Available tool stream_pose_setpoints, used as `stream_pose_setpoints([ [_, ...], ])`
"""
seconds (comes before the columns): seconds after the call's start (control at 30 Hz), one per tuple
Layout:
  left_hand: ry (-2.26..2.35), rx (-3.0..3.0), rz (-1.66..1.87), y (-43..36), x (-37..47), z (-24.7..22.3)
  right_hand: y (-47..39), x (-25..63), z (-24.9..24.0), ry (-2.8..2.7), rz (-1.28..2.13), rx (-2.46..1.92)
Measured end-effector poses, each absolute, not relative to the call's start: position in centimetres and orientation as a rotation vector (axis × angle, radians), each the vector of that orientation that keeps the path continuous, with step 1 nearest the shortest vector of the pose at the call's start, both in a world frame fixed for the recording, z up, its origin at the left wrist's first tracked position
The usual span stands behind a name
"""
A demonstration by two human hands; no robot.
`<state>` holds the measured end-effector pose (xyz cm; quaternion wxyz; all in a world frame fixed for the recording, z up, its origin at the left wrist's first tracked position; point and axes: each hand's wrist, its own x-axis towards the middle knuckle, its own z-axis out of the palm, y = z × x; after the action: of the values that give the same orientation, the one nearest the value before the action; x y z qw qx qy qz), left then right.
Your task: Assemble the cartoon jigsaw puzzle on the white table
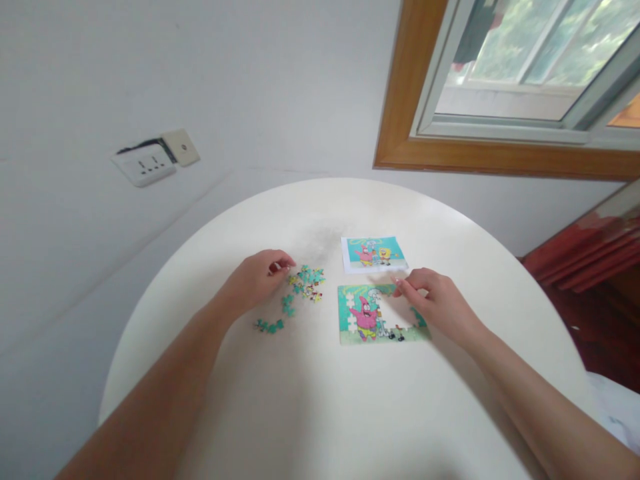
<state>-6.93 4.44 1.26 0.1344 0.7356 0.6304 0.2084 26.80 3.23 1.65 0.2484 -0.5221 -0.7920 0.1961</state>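
1. Start from the span across the table (320,413): heap of loose puzzle pieces (307,283) to the left, partly filled jigsaw (367,319) to the right, with a bare strip of tabletop in between.
2. Place the left hand (263,277) just beside the heap, on its left side, fingertips toward the upper left pieces. Read as curled, thumb and forefinger drawn close; cannot tell whether gripping a piece.
3. Find the right hand (435,293) over the upper right part of the jigsaw, thumb and forefinger brought together in a pinch, other fingers folded in. Perhaps holding something small, but cannot tell at this size.
4. Note the jigsaw's long axis, running side to side across the view. Filled at the left and along much of the bottom, with a white gap (399,312) right of the middle.
5. From the right fingertips, look toward the body for the gap: near, almost straight below in the view. From the left hand, look rightward, past the heap and the filled left part.
6. Judge the right hand clearly nearer to the gap, the left to the heap.
7. Nearer to the body than the heap, see a few stray pieces (270,327); just beyond the jigsaw, a picture card (370,253), likewise longer from side to side.
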Motion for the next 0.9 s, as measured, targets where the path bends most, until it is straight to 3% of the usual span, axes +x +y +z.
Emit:
stream_pose_setpoints([
  [0.17,1.626,2.119,0.279,3.5,-8.1,2.3,3.3,26.7,1.6,-2.162,0.549,-1.42],
  [0.37,1.553,2.177,0.195,3.3,-8.0,2.1,3.4,26.8,1.4,-2.149,0.532,-1.449],
  [0.7,1.603,2.181,0.383,3.3,-7.3,2.6,3.4,26.9,1.3,-2.155,0.567,-1.438],
  [0.9,1.665,2.367,0.692,4.0,-6.6,1.4,3.3,26.9,1.5,-2.164,0.558,-1.442],
])
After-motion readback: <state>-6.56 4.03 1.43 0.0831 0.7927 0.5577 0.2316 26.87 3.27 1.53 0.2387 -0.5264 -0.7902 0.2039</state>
